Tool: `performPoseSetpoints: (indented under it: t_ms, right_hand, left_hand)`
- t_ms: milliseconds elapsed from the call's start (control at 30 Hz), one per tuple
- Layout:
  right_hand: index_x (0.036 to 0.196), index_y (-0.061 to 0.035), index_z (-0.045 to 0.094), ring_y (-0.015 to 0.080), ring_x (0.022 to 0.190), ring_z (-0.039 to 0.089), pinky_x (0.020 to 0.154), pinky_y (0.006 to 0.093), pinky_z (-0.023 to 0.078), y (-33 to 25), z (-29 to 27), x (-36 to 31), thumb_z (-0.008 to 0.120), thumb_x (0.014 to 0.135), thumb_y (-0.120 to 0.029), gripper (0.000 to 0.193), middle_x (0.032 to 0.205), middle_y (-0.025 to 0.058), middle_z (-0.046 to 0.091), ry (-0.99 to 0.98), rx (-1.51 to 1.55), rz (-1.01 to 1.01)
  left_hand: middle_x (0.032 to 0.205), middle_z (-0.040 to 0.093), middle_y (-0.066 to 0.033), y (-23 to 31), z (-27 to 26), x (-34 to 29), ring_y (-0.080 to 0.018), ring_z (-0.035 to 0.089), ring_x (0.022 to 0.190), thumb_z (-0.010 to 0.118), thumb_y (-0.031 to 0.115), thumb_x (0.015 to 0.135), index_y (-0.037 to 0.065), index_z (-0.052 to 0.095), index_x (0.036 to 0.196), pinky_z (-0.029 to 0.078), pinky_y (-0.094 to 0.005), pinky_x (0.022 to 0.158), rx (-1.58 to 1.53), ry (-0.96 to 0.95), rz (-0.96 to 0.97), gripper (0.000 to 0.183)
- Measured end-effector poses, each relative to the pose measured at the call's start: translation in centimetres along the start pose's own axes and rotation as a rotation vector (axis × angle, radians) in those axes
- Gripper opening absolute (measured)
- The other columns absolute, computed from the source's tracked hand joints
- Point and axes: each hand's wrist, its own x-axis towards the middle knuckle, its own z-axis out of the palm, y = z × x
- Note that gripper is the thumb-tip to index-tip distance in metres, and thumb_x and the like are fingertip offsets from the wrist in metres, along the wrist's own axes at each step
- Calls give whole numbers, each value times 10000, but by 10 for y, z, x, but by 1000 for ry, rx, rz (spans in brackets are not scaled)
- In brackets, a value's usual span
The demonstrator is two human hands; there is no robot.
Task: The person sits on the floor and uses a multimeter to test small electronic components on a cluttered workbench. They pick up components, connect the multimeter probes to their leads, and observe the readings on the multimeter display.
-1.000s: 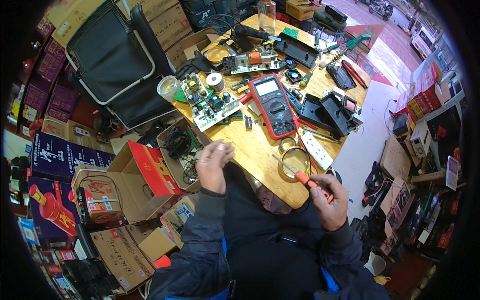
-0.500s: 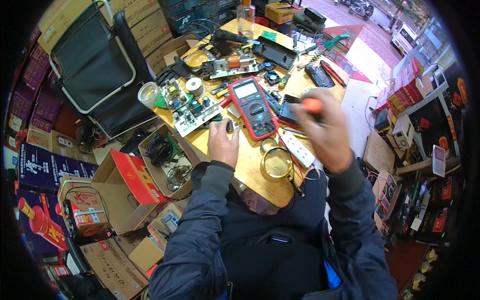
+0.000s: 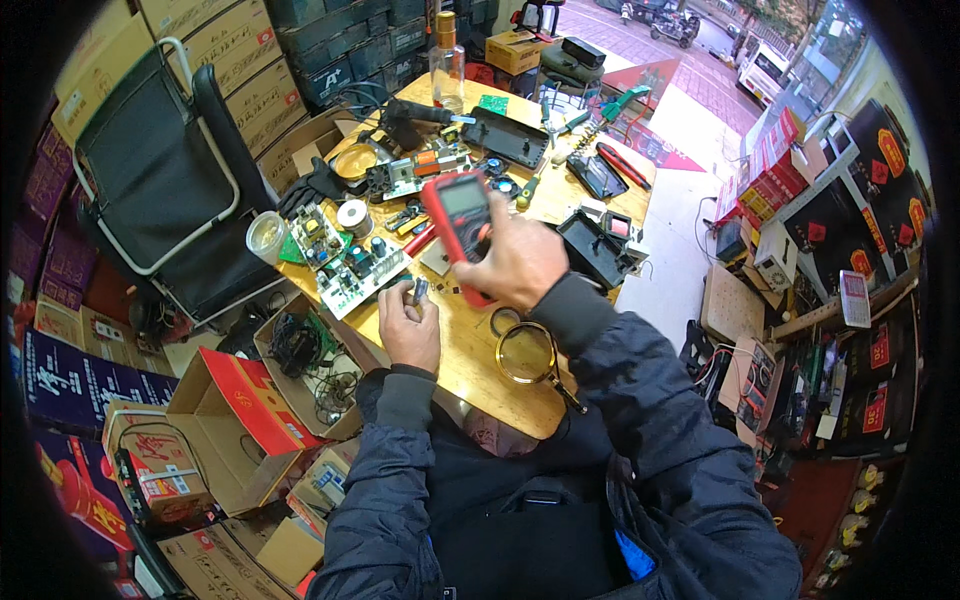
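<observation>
My right hand (image 3: 522, 258) is closed around a red and dark grey multimeter (image 3: 462, 215), which is tilted above the wooden table (image 3: 470, 345). My left hand (image 3: 410, 330) rests near the table's left edge. A small dark cylindrical part with a shiny end (image 3: 421, 291) is pinched in its fingers; its exact kind is unclear. Just beyond that hand lies a circuit board (image 3: 365, 272) with several parts on it. A round brass-rimmed magnifying glass (image 3: 525, 352) lies below my right wrist, beside a small ring (image 3: 505, 320).
A solder spool (image 3: 354, 217), black plastic casings (image 3: 508, 138), screwdrivers and another circuit board (image 3: 425, 172) crowd the table's far side. A glass bottle (image 3: 447, 75) stands at the back. Open cardboard boxes (image 3: 235, 410) sit at left, near a black chair (image 3: 165, 170).
My right hand has moved left and now holds the multimeter, which lay on the table before. The orange-red item it held is out of sight. The view has shifted slightly.
</observation>
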Motion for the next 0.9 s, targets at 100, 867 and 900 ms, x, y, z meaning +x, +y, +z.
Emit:
performPoseSetpoints:
  t_ms: [100, 867, 900]
  right_hand:
    - [1489, 87, 485, 456, 842, 785, 766, 540, 645, 10, -32, 11, 839, 813, -559, 1000, 937, 277, 761, 182, 27, -23]
    - [1332, 30, 690, 435, 1101, 783, 947, 510, 630, 65, -11, 112, 870, 829, -726, 926, 1192, 276, 786, -82, -254, 101]
    - [1324, 24, 693, 439, 1097, 779, 948, 512, 628, 66, -14, 108, 876, 837, -705, 895, 1180, 277, 783, -36, -251, 76]
  left_hand:
    - [1034, 589, -85, -1, -1, -2, -149, 508, 687, 762, -2, 940, -2, 699, 1185, 471, -333, 661, -20, 16, 21, 253]
    - [996, 593, -75, 2, -3, -1, -144, 497, 686, 753, -16, 921, -5, 712, 1165, 458, -314, 650, -44, 5, -7, 248]
    - [998, 595, -75, 1, -3, -1, -145, 498, 687, 752, -19, 919, -5, 712, 1164, 459, -313, 652, -46, 9, -3, 249]
